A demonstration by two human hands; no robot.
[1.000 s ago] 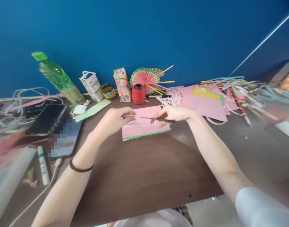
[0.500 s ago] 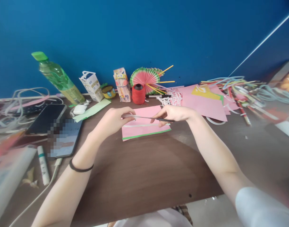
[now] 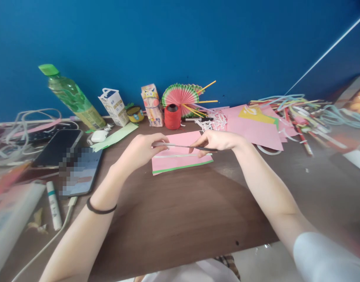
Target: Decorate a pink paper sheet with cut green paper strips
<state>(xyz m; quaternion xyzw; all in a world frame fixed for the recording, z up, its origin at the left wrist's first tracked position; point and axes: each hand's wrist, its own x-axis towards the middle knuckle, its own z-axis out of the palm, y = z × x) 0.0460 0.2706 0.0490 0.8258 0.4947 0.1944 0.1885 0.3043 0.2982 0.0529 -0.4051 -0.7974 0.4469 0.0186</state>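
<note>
My right hand (image 3: 217, 140) is closed around a pair of scissors (image 3: 202, 148), dark at the handle end, with thin grey blades pointing left. The blades reach across to my left hand (image 3: 149, 147), whose thumb and fingers are pinched together near the tips. A pale, thin bit shows at those fingertips, too small to name. Both hands hover over a folded pink sheet of paper (image 3: 180, 162) lying on the desk. This sheet carries a pale stripe and a green strip along its near edge.
Behind the sheet stand a red thread spool (image 3: 172, 117), a pleated paper fan (image 3: 180, 96), a painted box (image 3: 152, 105), a milk carton (image 3: 114, 107) and a green bottle (image 3: 72, 96). Phones (image 3: 58, 147) lie left. Pink papers (image 3: 253, 131) and a heap of straws (image 3: 303, 113) lie right.
Very little differs. My right fingers have shifted slightly on the scissors; the left hand and the pink sheet stay in place.
</note>
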